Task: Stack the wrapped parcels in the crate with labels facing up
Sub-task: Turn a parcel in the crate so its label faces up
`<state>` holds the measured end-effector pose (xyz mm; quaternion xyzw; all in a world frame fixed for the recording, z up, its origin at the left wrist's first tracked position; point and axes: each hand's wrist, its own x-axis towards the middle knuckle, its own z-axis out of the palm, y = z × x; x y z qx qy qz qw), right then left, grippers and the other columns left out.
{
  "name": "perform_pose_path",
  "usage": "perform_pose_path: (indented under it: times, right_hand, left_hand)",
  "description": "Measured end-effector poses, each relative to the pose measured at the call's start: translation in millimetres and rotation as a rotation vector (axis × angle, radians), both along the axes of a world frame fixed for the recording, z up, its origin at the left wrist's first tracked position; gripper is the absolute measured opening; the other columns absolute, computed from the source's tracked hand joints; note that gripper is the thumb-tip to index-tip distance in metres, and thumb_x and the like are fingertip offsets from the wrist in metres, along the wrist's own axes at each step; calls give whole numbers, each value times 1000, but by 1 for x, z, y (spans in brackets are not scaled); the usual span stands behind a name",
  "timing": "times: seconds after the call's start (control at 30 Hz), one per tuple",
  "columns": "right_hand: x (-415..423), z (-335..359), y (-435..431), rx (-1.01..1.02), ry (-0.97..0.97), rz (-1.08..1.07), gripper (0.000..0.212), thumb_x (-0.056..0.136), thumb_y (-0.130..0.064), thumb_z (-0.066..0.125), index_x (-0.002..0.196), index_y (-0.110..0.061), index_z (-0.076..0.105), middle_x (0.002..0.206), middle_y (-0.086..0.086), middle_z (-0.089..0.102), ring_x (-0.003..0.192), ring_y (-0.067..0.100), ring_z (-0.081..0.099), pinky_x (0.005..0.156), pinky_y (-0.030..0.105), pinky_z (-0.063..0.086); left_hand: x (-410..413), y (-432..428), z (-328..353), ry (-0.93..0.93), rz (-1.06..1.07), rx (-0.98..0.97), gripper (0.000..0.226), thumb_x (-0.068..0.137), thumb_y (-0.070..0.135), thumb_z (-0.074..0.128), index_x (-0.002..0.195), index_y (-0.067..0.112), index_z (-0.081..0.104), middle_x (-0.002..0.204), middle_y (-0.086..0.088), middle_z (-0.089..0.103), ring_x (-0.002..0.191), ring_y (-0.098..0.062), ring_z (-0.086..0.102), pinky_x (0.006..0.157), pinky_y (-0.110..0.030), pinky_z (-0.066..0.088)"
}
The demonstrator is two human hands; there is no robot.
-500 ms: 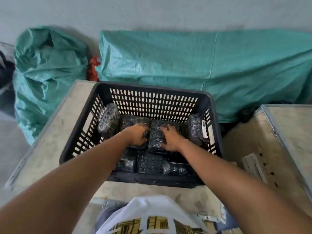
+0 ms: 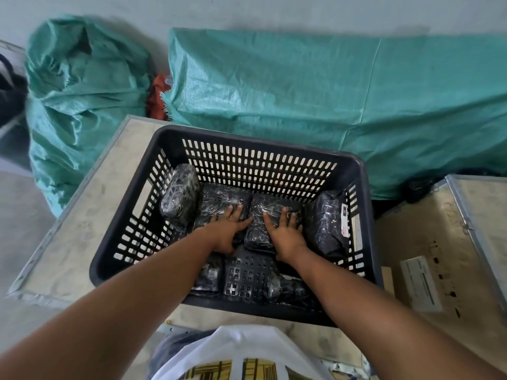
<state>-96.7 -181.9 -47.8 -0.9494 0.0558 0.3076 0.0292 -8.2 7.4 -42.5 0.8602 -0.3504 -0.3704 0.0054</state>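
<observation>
Head view
Crate: a black slotted crate (image 2: 137, 259) is set on a pale board (image 2: 90, 215).
Left hand (image 2: 229, 229): laid flat on a wrapped parcel (image 2: 219, 200), fingers spread wide.
Right hand (image 2: 285, 229): pressed flat on the neighbouring parcel (image 2: 263, 215), fingers spread.
Side parcels: one (image 2: 179, 200) is leaned at the left wall, one (image 2: 325, 223) at the right wall, its label (image 2: 344, 219) turned sideways.

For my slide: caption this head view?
Both hands, left and right, press flat on wrapped parcels inside a black crate.

Black slotted crate (image 2: 255, 138), glossy black parcels (image 2: 223, 198), teal woven sacks (image 2: 315, 91).
</observation>
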Motion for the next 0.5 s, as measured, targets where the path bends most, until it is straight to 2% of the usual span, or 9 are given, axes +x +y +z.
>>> perform_pose_path:
  times: [0.07, 0.1, 0.17, 0.23, 0.3, 0.37, 0.4, 0.43, 0.5]
  right_hand:
    - [6, 10, -2, 58, 24, -22, 122, 84, 3, 76, 161, -34, -11, 162, 30, -21, 149, 57, -9, 118, 66, 16]
    - [10, 17, -5, 91, 34, -34, 120, 83, -2, 79, 162, -34, -4, 165, 29, -11, 150, 56, -4, 120, 65, 17]
    - [18, 36, -12, 131, 12, -14, 110, 78, -16, 87, 162, -35, 18, 166, 23, 21, 151, 48, 21, 120, 56, 30]
    - [22, 55, -19, 189, -73, 3, 97, 72, -25, 90, 155, -33, 40, 152, 11, 51, 135, 32, 52, 111, 38, 44]
    - [22, 69, -24, 289, -173, -37, 86, 70, -27, 89, 147, -34, 52, 136, 2, 65, 105, 18, 68, 90, 27, 52]
    - [23, 80, -30, 396, -268, -94, 79, 72, -29, 88, 143, -39, 56, 125, -5, 70, 80, 9, 68, 69, 22, 51]
    - [23, 84, -33, 446, -317, -123, 76, 72, -30, 87, 141, -41, 57, 120, -7, 72, 75, 6, 67, 65, 20, 50]
    - [23, 88, -38, 505, -359, -159, 73, 74, -31, 86, 139, -43, 58, 118, -8, 73, 76, 5, 68, 65, 21, 52]
    - [21, 96, -47, 678, -401, -261, 64, 77, -29, 83, 136, -44, 61, 119, -13, 72, 87, 3, 69, 76, 26, 56]
  left_hand:
    - [3, 3, 2, 23, 15, -14, 127, 78, 14, 84, 159, 34, -11, 164, -2, -27, 152, -30, -21, 123, -60, 4]
    - [5, 3, 4, 48, 46, -32, 132, 76, 13, 85, 158, 32, -17, 166, -3, -23, 155, -32, -10, 123, -56, 15]
    - [8, 4, 11, 100, 146, -96, 141, 76, 11, 86, 154, 33, -29, 169, -10, -9, 150, -36, 28, 112, -45, 42]
    - [11, 4, 20, 126, 215, -197, 145, 78, 10, 85, 149, 34, -39, 166, -20, 20, 129, -32, 57, 101, -42, 52]
    - [13, 6, 26, 157, 254, -313, 145, 80, 11, 84, 145, 36, -43, 152, -21, 49, 109, -25, 68, 91, -37, 56]
    - [14, 7, 30, 156, 274, -400, 142, 83, 17, 83, 143, 41, -44, 139, -19, 61, 90, -15, 71, 74, -22, 54]
    - [13, 7, 33, 150, 292, -435, 141, 85, 20, 82, 142, 43, -44, 135, -20, 63, 84, -13, 71, 66, -17, 52]
    - [12, 7, 35, 143, 313, -475, 139, 86, 22, 81, 141, 45, -45, 134, -21, 64, 79, -14, 72, 60, -15, 52]
    - [10, 5, 40, 126, 355, -566, 136, 88, 25, 79, 140, 48, -44, 130, -24, 66, 74, -20, 73, 59, -19, 55]
